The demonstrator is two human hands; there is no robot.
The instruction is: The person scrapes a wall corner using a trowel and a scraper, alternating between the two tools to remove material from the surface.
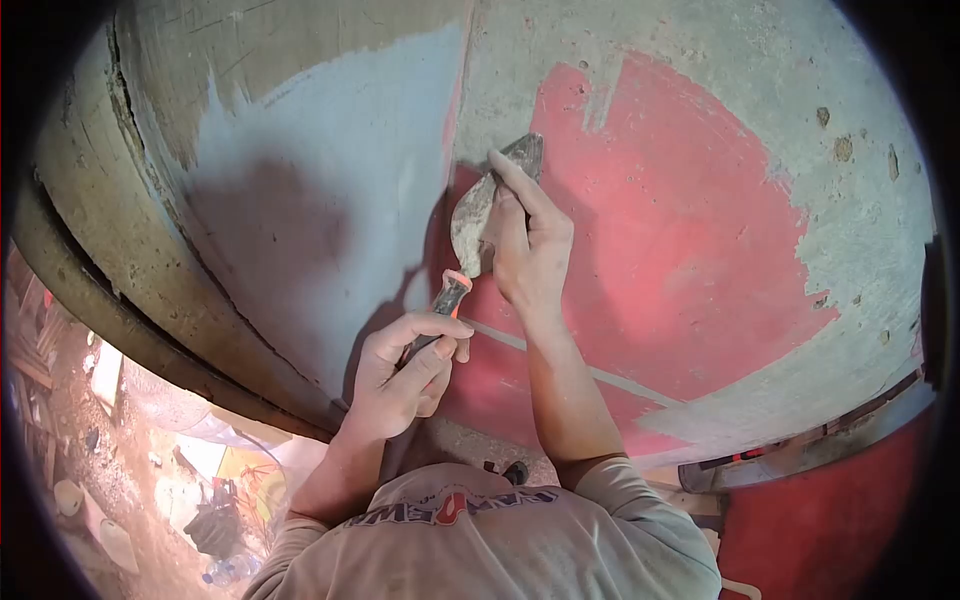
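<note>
My left hand (405,375) is closed around a hand tool (450,298) with a black and orange handle, whose orange end points up. The rest of that tool is hidden by the fingers. Just above it, my right hand (535,245) grips a grey flat piece (472,225) with a curved edge, smeared with pale filler. The lower tip of this piece comes right to the orange handle end. Both hands are in front of a large curved surface with a bright pink patch (680,230) and a pale blue-grey patch (390,130).
Along the left, the curved surface ends in a thick, cracked edge (150,350). Below it, the littered floor holds a plastic bottle (230,570), a dark bag (213,520) and scraps. A red surface (830,510) lies at lower right.
</note>
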